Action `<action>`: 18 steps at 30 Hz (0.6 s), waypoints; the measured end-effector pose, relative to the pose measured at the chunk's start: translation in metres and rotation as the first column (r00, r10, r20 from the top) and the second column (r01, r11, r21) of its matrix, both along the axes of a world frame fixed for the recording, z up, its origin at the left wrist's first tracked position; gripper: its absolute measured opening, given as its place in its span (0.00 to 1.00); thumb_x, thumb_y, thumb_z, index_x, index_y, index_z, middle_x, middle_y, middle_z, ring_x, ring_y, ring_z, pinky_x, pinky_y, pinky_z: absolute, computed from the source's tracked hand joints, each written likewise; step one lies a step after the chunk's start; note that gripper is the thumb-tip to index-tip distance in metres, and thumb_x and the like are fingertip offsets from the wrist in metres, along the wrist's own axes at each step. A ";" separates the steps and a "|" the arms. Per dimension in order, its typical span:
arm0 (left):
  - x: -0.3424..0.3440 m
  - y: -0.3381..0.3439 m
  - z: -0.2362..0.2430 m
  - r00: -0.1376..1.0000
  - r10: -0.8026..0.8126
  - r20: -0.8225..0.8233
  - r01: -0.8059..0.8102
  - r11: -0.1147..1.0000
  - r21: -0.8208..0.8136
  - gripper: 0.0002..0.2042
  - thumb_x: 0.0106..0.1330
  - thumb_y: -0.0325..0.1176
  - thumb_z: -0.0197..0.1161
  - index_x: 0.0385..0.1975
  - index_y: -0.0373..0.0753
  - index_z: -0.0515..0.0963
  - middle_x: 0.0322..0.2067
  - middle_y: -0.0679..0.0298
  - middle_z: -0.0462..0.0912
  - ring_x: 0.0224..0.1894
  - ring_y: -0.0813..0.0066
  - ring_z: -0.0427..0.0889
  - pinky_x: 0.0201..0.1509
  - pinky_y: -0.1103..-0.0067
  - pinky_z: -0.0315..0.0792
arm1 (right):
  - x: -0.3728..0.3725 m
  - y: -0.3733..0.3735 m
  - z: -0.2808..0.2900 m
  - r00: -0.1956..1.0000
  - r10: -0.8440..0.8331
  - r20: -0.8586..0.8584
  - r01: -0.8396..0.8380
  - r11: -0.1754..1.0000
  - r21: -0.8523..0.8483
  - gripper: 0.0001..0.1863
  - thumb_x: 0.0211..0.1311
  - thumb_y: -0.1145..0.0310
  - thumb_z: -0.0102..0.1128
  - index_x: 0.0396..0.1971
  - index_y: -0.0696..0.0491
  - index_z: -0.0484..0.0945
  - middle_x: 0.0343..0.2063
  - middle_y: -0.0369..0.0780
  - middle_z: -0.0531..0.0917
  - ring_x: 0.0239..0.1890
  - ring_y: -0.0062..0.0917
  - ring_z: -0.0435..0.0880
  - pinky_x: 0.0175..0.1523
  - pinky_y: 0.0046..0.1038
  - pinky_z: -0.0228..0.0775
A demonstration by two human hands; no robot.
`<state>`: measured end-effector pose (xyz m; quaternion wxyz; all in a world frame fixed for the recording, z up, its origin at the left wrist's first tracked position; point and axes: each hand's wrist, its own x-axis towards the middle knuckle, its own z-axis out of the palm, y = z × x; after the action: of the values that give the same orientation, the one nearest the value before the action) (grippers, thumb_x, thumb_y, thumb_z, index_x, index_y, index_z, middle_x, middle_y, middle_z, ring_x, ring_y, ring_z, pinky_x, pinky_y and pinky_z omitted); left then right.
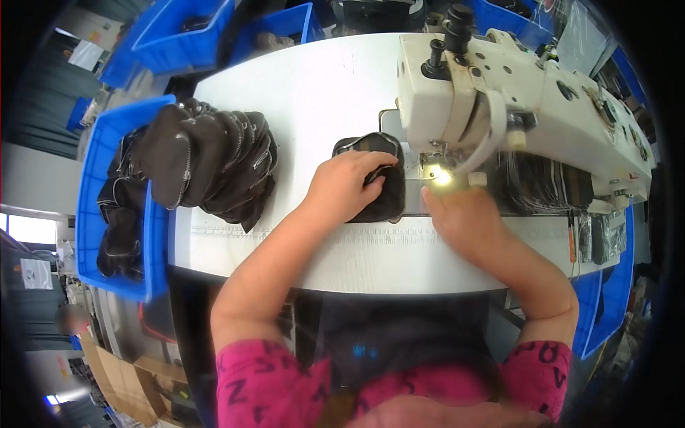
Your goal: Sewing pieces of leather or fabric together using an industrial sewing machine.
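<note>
Pink sleeves (267,385) lead to hands (344,183), left on a dark pouch (389,197).

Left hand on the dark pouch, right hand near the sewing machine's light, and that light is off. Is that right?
No, the light is on: the head view shows it glowing brightly. The left hand is on the dark pouch and the right hand is near the light, as stated.

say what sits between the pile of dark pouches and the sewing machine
The left hand, on a dark pouch, with white tabletop toward the pile; the head view shows it.
</note>
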<state>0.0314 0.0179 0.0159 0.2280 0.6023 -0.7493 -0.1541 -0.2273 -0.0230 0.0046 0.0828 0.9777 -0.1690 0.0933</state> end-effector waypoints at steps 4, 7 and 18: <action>0.009 0.033 0.000 0.987 0.105 -0.125 -0.099 0.994 0.051 0.16 0.63 0.28 0.68 0.51 0.41 0.81 0.46 0.61 0.88 0.49 0.59 0.86 0.54 0.71 0.79 | -0.002 0.005 0.016 0.994 -0.098 0.048 0.098 0.995 0.008 0.20 0.56 0.73 0.61 0.50 0.57 0.83 0.24 0.36 0.79 0.27 0.29 0.81 0.30 0.36 0.73; 0.013 0.057 -0.004 0.974 0.166 -0.154 -0.159 0.986 0.056 0.16 0.63 0.28 0.68 0.51 0.41 0.81 0.46 0.60 0.88 0.49 0.59 0.86 0.54 0.71 0.79 | -0.014 0.020 0.016 0.978 -0.124 0.168 0.115 0.992 0.060 0.18 0.56 0.73 0.62 0.48 0.56 0.83 0.27 0.37 0.80 0.30 0.31 0.82 0.36 0.39 0.76; 0.020 0.134 -0.007 0.963 0.157 -0.220 -0.151 0.988 0.043 0.10 0.65 0.28 0.67 0.45 0.43 0.84 0.40 0.60 0.88 0.43 0.57 0.86 0.48 0.71 0.79 | -0.114 0.024 0.056 0.721 -0.213 0.660 0.422 0.890 -0.173 0.13 0.64 0.77 0.60 0.47 0.59 0.85 0.47 0.47 0.87 0.50 0.42 0.85 0.57 0.42 0.74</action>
<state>0.0509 0.1517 0.0093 0.3140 0.6404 -0.6680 -0.2120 -0.3416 0.0013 0.0602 0.1902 0.8203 -0.3370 0.4210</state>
